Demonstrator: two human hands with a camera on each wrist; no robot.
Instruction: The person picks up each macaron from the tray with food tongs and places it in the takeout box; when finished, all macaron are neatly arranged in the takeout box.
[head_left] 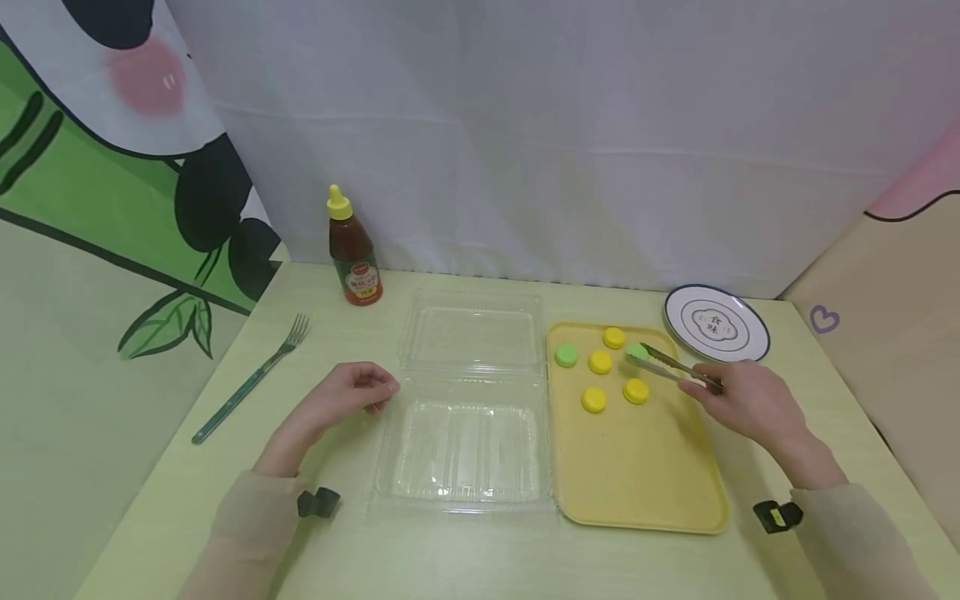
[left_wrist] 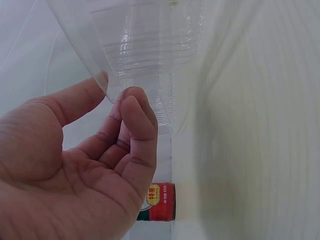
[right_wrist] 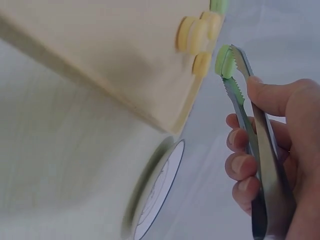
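Reads 食味 in the middle of the white plate (head_left: 717, 324), far right on the table (head_left: 465, 550). Reads 特惠 in a yellow patch (left_wrist: 154, 195) on the sauce bottle (head_left: 356, 250), far left. Too small or blurred to make out in that bottle's other lettering.

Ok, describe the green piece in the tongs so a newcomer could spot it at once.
Find the yellow tray, right of the clear container. Near its far right corner, the right hand holds metal tongs, with a small round green piece at their tips. The yellow pieces and other green one lie on the tray; only this is pinched.
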